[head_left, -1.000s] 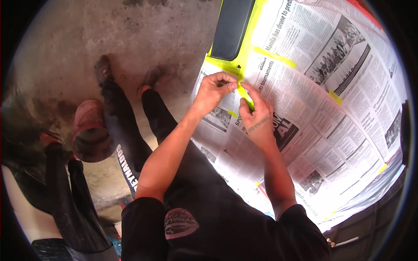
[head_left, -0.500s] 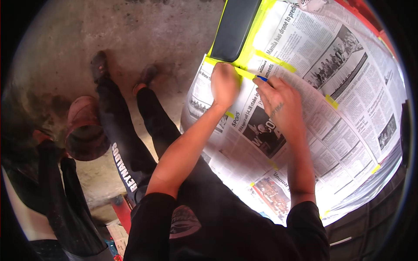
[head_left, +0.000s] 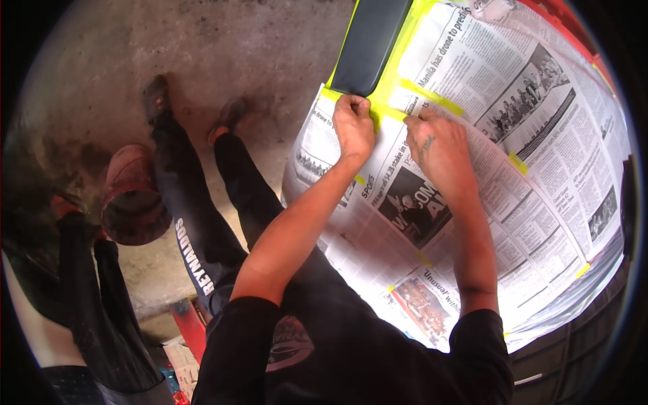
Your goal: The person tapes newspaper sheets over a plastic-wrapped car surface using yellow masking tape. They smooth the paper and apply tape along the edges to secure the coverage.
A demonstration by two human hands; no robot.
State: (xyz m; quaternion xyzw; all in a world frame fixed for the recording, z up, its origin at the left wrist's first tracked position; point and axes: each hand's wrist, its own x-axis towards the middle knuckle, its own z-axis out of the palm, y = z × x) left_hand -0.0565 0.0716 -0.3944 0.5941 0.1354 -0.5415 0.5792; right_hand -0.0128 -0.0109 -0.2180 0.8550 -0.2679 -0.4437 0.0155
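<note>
Bare concrete floor (head_left: pixel 229 40) filled the left side of the view, with a bucket (head_left: pixel 135 196) lying on its side. To the right, newspaper (head_left: pixel 499 202) covered a curved surface beside a black panel (head_left: pixel 374 47) set in bright yellow. Short yellow strips (head_left: pixel 518 163) lay elsewhere on the sheets.

A length of yellow tape (head_left: pixel 389 112) lay between the two hands, just below the panel's near end and along the paper's upper edge. At its left end the left hand (head_left: pixel 354 125) had its fingers bunched, thumb close against them; whether they pinched the tape or only pressed it, I could not tell. At its right end the right hand (head_left: pixel 439 152) held a narrow grip on the tape, its palm turned down, so anything inside that hand was hidden.

The tape's long axis ran mostly left to right, its right end sloping a little toward the person, crosswise to the panel's length. I judged it very light, thin and limp, sticky on one face and apt to fold onto itself if slackened. Both ends seemed the best holds, by the fingertips; the newspaper beneath would probably tear easily.
</note>
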